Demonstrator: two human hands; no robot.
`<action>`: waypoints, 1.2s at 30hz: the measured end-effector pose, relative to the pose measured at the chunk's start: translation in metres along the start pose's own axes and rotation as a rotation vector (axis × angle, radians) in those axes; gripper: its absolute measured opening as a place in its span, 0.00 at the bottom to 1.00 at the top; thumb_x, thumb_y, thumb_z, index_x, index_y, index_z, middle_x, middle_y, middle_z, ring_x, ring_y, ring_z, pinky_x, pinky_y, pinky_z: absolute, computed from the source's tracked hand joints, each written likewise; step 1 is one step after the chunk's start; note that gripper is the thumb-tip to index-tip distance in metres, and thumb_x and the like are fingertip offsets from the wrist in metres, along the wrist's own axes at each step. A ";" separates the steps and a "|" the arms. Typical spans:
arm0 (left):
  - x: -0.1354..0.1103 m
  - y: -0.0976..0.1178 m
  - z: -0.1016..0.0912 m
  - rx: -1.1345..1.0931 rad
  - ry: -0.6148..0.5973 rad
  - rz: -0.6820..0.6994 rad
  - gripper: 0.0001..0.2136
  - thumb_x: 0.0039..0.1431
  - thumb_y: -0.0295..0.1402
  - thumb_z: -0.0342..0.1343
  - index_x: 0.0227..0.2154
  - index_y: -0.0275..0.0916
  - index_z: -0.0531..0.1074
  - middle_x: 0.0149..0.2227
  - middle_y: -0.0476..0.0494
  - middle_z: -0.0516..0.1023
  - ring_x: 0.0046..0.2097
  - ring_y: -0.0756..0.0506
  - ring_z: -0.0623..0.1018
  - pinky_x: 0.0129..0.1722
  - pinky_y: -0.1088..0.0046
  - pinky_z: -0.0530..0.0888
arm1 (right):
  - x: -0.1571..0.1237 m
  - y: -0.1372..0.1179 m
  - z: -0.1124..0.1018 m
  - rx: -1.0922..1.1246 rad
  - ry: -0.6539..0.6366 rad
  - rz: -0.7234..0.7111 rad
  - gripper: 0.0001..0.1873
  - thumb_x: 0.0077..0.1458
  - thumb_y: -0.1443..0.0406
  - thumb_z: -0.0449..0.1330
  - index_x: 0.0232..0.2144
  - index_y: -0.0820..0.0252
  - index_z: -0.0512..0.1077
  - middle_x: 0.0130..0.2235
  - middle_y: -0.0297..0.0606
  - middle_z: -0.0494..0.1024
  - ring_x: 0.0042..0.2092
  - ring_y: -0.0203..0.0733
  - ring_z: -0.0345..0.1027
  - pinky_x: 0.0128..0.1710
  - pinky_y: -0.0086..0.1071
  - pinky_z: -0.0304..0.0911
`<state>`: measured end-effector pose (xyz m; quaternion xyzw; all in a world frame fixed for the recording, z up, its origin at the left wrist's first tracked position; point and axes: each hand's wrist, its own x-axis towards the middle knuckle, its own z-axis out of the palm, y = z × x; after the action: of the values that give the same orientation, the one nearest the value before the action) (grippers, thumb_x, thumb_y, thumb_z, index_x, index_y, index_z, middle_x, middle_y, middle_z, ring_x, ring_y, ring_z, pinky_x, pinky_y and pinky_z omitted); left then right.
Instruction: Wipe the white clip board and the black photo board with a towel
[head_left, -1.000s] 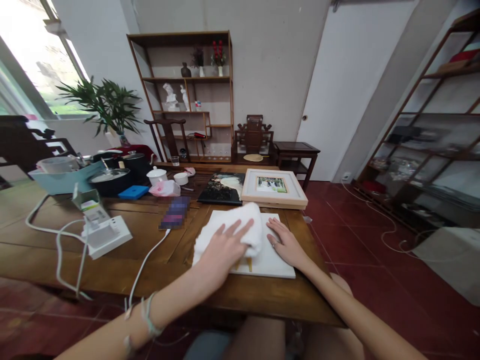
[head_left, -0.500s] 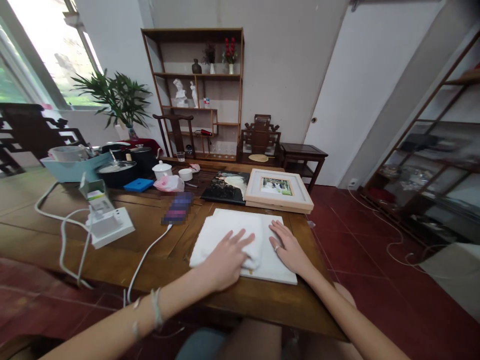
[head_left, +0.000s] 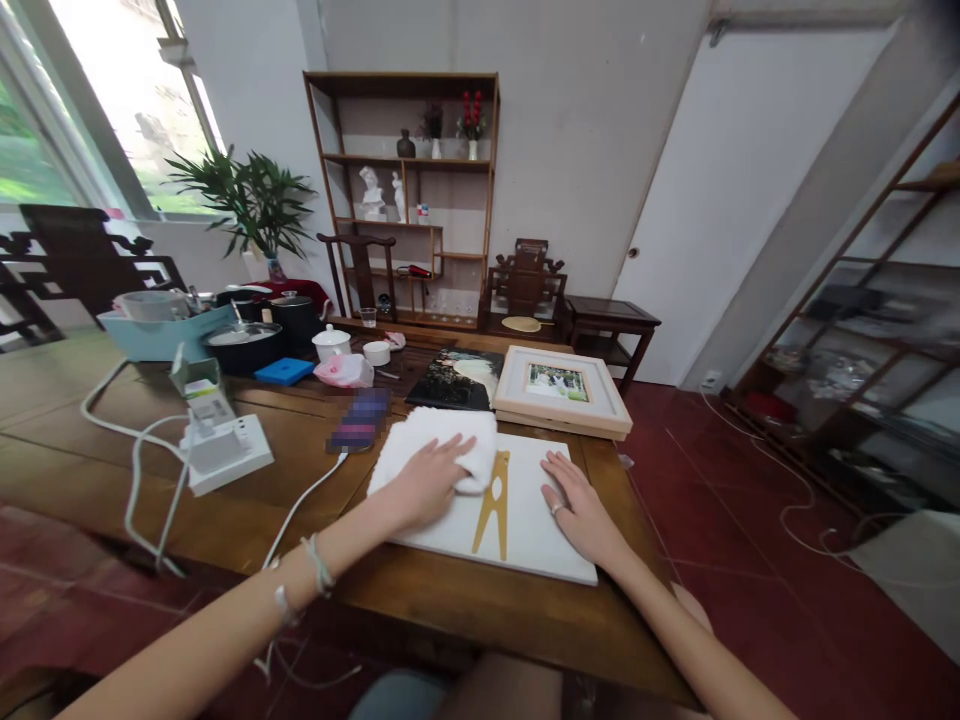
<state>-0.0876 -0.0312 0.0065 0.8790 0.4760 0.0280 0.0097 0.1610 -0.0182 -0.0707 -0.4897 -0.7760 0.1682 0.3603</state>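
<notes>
My left hand [head_left: 424,485] is over a thick folded white towel [head_left: 401,432], its fingers bent across the top and a fold bunched beneath them. The towel lies partly on a flat white board [head_left: 540,535] near the table's front edge. A gold, forked A-shaped mark [head_left: 495,510] shows on the board, right of the towel. On the board's right edge rests my right hand [head_left: 577,505], fingers stretched out flat, a ring on one finger. Nothing is in it.
Behind the board lie a framed photo [head_left: 559,385] and a dark picture panel [head_left: 454,378]. A phone [head_left: 361,420] with a white cable, a power strip [head_left: 229,455], a blue box [head_left: 285,371], a lidded white cup [head_left: 332,343] and pots [head_left: 244,345] stand to the left on the wooden table.
My left hand has moved the towel left and away from me across the board, uncovering the gold mark. My right hand stays at the board's right edge. The view has shifted slightly.
</notes>
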 end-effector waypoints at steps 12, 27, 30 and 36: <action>-0.055 0.027 -0.010 -0.070 -0.086 0.082 0.12 0.59 0.32 0.45 0.33 0.42 0.74 0.60 0.47 0.54 0.62 0.40 0.51 0.56 0.53 0.52 | 0.000 -0.002 0.000 -0.009 0.000 -0.001 0.21 0.55 0.63 0.48 0.51 0.60 0.63 0.57 0.44 0.59 0.61 0.45 0.45 0.58 0.48 0.44; -0.001 -0.015 0.007 0.010 0.206 0.119 0.16 0.57 0.43 0.47 0.32 0.38 0.75 0.57 0.39 0.60 0.58 0.38 0.57 0.53 0.59 0.57 | 0.000 0.000 0.000 -0.005 0.000 -0.007 0.21 0.55 0.62 0.48 0.51 0.59 0.63 0.58 0.43 0.59 0.61 0.44 0.44 0.58 0.47 0.45; 0.008 -0.025 0.013 0.071 0.196 0.083 0.19 0.59 0.45 0.44 0.37 0.37 0.74 0.60 0.36 0.53 0.61 0.37 0.52 0.54 0.57 0.55 | 0.000 -0.001 0.000 -0.019 -0.005 -0.007 0.21 0.56 0.62 0.48 0.51 0.60 0.63 0.58 0.44 0.59 0.61 0.44 0.44 0.58 0.47 0.45; 0.012 -0.031 0.011 0.084 0.098 0.061 0.22 0.60 0.46 0.39 0.43 0.38 0.71 0.60 0.37 0.55 0.61 0.40 0.53 0.56 0.59 0.53 | 0.000 -0.002 -0.001 -0.049 -0.023 -0.012 0.22 0.56 0.62 0.47 0.52 0.63 0.62 0.58 0.46 0.59 0.61 0.44 0.44 0.58 0.47 0.46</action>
<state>-0.1066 -0.0046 -0.0049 0.8903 0.4495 0.0514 -0.0517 0.1606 -0.0186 -0.0689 -0.4916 -0.7869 0.1525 0.3403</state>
